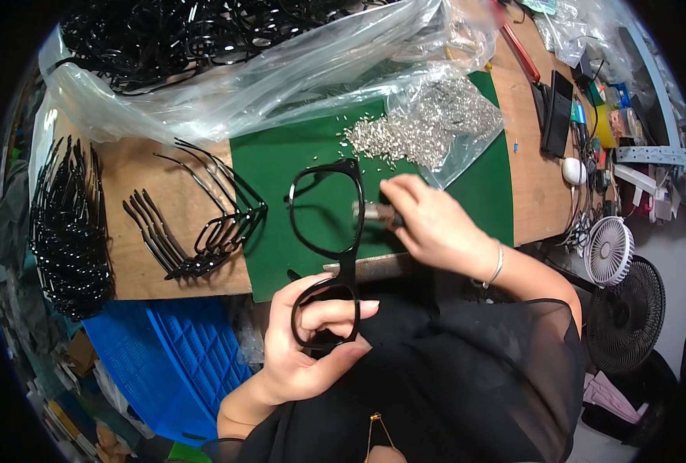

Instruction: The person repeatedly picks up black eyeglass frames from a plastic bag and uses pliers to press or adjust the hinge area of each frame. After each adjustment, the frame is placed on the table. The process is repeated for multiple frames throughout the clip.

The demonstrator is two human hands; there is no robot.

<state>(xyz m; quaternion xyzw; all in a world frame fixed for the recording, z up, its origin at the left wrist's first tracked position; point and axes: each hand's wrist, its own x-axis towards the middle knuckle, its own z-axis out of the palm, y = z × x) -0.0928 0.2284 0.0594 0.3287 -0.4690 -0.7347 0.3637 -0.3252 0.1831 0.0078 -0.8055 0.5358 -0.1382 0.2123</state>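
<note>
A black eyeglass frame (347, 270) without lenses is held in my left hand (293, 366) by its nearer rim, the fingers passing through and around it. Its farther rim stands over the green mat (265, 193). My right hand (439, 224) is closed around a short hand tool (380, 214) with a dark handle and a shiny tip. That tip lies at the right side of the farther rim; whether it touches cannot be told. Beyond the frame, many small silver metal pieces (401, 139) are heaped on the mat, partly in a clear plastic bag (466, 158).
Several black frames (227, 231) lie left of the mat, beside a taller pile of frames (69, 231). A large plastic bag (204, 100) of black frames fills the back. Right are a phone (558, 113), cables and fans (609, 251). Blue crates (165, 363) stand below the table.
</note>
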